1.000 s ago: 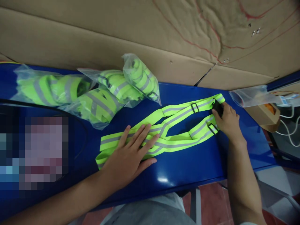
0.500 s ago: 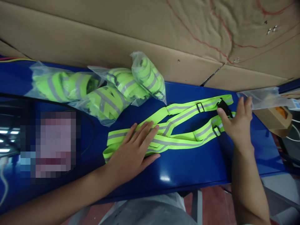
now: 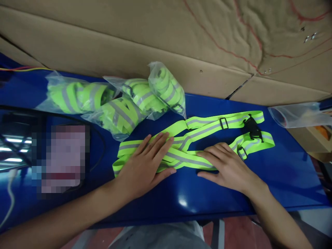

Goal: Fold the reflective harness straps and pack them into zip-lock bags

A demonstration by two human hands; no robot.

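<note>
A fluorescent yellow-green reflective strap vest [image 3: 204, 128] with grey stripes lies spread over the blue table. My left hand [image 3: 145, 164] rests flat on the vest's left part, fingers stretched out and covering some of the straps. Across the lower strap lies my right hand [image 3: 229, 169], its fingers on top and the thumb apart below the strap's edge. Beyond it, the black buckle [image 3: 253, 128] joins the two strap ends at the right. One black slider [image 3: 223, 123] sits on the upper strap, another [image 3: 242, 153] on the lower strap.
Several clear bags [image 3: 121, 119] of rolled reflective straps lie along the back, by a brown cardboard wall [image 3: 129, 41]. An emptied-looking plastic bag [image 3: 295, 116] lies at the right above a cardboard box [image 3: 308, 138]. A pixelated object [image 3: 66, 155] and a black cable are at the left.
My right hand has left the buckle and moved left and down onto the lower strap. The buckle now shows in full. My left hand stays on the vest; the view has shifted slightly.
</note>
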